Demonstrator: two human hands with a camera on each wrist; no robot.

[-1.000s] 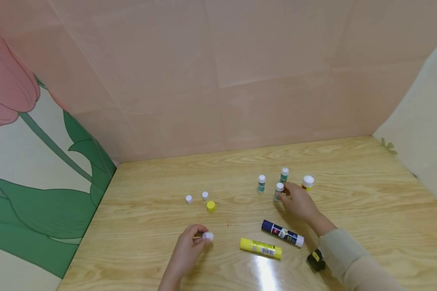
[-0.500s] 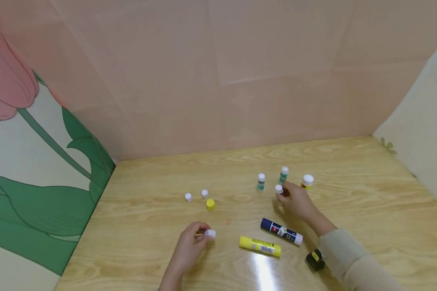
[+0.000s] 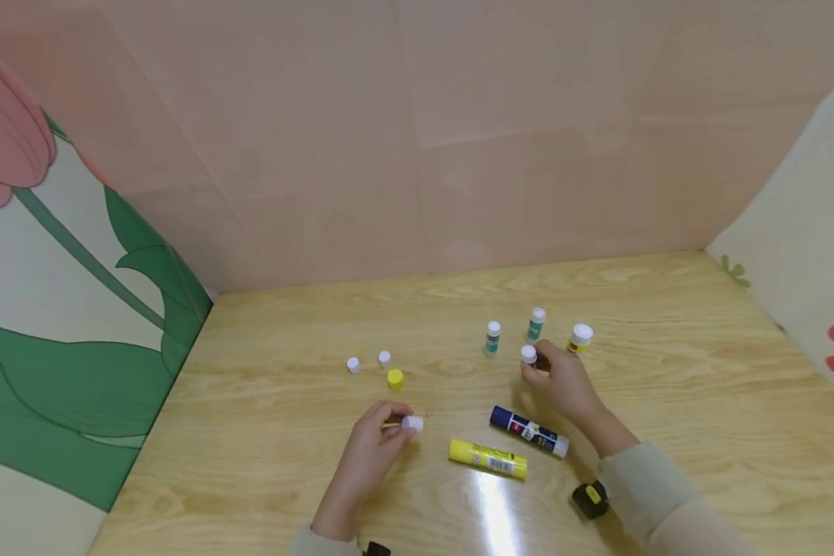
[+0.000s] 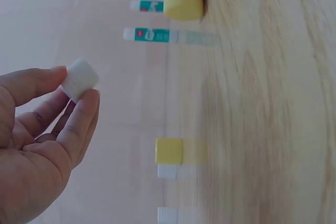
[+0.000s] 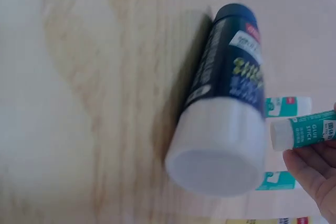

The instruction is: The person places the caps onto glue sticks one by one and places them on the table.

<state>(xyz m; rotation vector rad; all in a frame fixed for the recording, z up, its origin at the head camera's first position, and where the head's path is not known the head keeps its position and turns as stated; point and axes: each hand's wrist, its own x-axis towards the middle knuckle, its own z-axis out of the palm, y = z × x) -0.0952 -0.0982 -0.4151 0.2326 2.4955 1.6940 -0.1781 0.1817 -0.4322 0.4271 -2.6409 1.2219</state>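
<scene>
The left hand (image 3: 370,455) pinches a white cap (image 3: 413,423) between thumb and fingers, held above the table; the left wrist view shows the same cap (image 4: 80,80) at the fingertips. At the right, the right hand (image 3: 563,384) grips a small green glue stick with a white top (image 3: 529,354). The right wrist view shows this glue stick (image 5: 307,129) tilted in the fingers. Two similar glue sticks stand behind it, one (image 3: 493,338) to the left and one (image 3: 536,324) just beyond the hand. A wider white-topped yellow bottle (image 3: 580,337) stands to the right.
Two small white caps (image 3: 353,365) (image 3: 385,358) and a yellow cap (image 3: 395,379) sit left of centre. A dark blue glue stick (image 3: 529,432) and a yellow tube (image 3: 488,459) lie between the forearms. A pink cloth wall (image 3: 417,154) rises behind the table.
The left hand has moved up and to the right with the white cap. In the right hand, the glue stick has risen slightly from the table. The view has shifted a little.
</scene>
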